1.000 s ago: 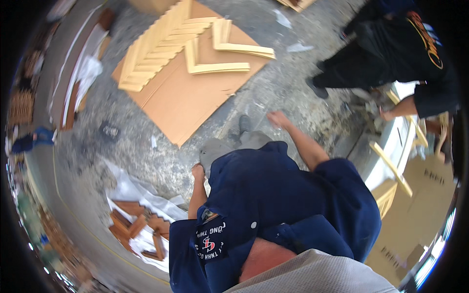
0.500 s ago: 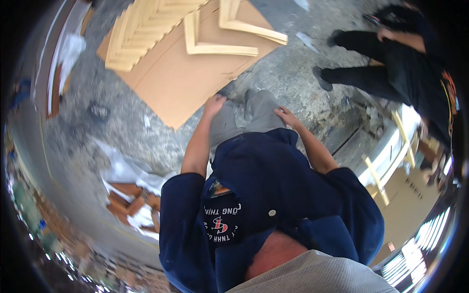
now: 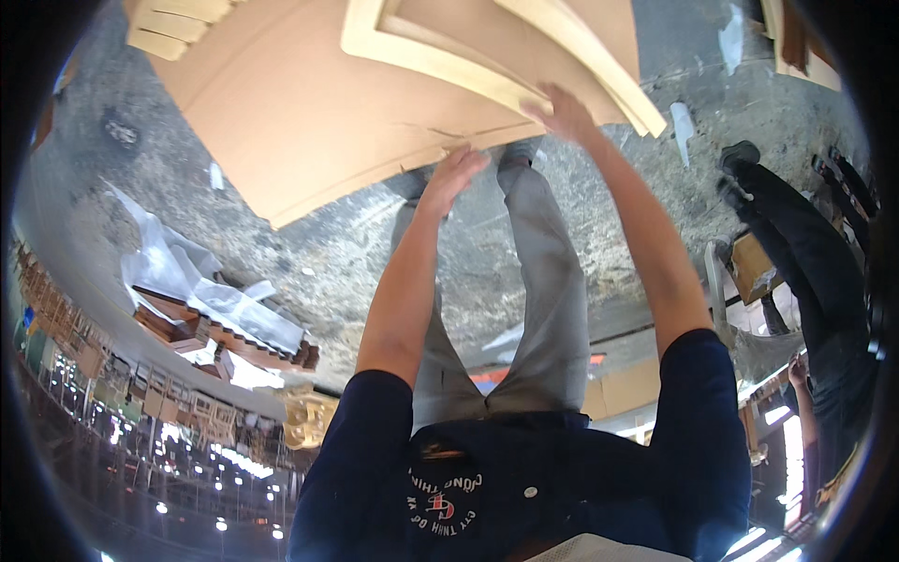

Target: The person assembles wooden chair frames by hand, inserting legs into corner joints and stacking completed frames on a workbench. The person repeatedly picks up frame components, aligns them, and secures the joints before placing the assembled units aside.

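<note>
My left hand hangs over the near edge of a large brown cardboard sheet, its fingers stretched out and nothing held. At the near end of a pale wooden angled frame piece is my right hand, somewhat blurred, with thumb and fingers apart. Whether it touches the wood I cannot tell. A second pale angled wooden piece lies just to the right of that hand. More pale wooden pieces lie in a row on the sheet's far left.
White plastic wrap and brown wooden parts lie on the concrete floor at left. A person in black trousers stands at right, near a small cardboard box. Plastic scraps dot the floor.
Both hands have left my thighs and reached forward over the cardboard. I bend closer, so the sheet and wooden pieces appear nearer. The other person's legs now show farther right and lower.
</note>
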A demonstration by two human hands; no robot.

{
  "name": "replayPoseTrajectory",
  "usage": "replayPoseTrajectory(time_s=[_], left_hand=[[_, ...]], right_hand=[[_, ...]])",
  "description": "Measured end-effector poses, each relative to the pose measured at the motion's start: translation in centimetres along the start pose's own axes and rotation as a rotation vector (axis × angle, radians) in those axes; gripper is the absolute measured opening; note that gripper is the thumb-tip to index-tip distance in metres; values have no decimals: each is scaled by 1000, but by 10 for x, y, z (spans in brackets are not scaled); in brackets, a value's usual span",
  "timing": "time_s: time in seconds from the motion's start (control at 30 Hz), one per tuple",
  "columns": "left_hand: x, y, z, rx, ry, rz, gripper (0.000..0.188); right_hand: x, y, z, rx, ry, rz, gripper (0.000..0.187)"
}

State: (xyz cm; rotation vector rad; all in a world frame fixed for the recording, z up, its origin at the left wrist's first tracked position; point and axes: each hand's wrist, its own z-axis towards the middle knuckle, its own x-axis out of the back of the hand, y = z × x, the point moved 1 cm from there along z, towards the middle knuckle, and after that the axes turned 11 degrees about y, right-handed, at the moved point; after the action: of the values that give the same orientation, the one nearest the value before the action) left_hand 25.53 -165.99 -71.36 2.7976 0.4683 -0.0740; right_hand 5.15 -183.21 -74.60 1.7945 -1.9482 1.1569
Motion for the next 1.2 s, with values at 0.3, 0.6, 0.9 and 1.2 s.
replayPoseTrajectory(time_s=[0.3,0.6,0.9,1.2], left_hand=[[-92,-8,152,45,-1,-593,84],[-84,-13,118,93,-88,-624,94],[-28,-33,122,154,51,-269,100],[-4,-73,113,131,-23,-390,96]], right_hand=[[-83,60,83,-174,-303,573,100],[-74,15,71,-130,-424,480,111],[-133,23,50,-33,-332,249,122],[-172,1,17,-206,-421,451,126]])
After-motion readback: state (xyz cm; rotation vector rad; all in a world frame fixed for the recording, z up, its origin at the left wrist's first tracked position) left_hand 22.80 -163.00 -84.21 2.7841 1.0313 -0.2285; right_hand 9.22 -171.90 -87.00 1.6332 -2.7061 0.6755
